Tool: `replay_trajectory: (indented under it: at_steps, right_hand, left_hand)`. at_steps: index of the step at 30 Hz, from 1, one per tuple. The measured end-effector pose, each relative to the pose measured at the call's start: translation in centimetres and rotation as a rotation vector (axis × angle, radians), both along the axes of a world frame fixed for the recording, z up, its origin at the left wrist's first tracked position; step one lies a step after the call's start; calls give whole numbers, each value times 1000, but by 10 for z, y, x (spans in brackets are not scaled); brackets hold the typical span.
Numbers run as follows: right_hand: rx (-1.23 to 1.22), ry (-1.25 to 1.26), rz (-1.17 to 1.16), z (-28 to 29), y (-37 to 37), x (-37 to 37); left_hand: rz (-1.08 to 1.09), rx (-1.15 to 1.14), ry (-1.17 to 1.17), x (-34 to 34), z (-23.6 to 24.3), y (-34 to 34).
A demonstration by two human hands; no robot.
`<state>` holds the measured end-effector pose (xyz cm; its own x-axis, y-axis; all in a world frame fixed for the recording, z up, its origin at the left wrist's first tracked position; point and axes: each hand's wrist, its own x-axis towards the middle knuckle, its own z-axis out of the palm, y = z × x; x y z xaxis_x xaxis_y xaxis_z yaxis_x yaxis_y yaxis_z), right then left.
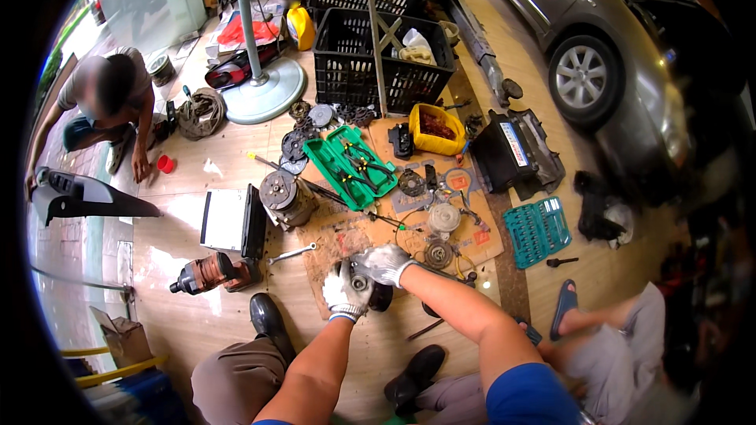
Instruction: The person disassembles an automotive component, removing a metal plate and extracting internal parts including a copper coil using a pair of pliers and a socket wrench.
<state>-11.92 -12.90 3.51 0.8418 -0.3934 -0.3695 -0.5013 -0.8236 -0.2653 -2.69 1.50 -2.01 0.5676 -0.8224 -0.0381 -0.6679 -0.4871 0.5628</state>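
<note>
Both my hands wear white knit work gloves and meet low over the near edge of a cardboard sheet [315, 299]. My left hand [344, 290] is closed round a dark metal part with a round bored end [360, 282]. Over the top of that same part, my right hand [383, 264] has its fingers curled; the glove hides their tips. Just beyond the hands lie a combination wrench [292, 253], a coil-wound round part [439, 253] and a pale cylindrical part [443, 220]. A large metal motor housing [285, 198] stands farther left.
A green case of pliers [319, 159], a teal socket set [538, 233] and a yellow tub [438, 144] lie around. An orange-brown power tool [213, 274] is left. Black crates [346, 71], a fan base [268, 98] and a car [543, 0] stand beyond. Another person [110, 94] crouches left; someone's legs [606, 346] are right.
</note>
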Motion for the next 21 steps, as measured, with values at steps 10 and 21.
replay_trajectory:
  at_steps: [10,21]
  right_hand:
    - [113,-75,-157,-21,10,-14]
    - [23,-44,-385,-21,25,-10]
  left_hand:
    - [-18,-26,10,2,3,0]
    - [5,-22,-14,1,-12,-1]
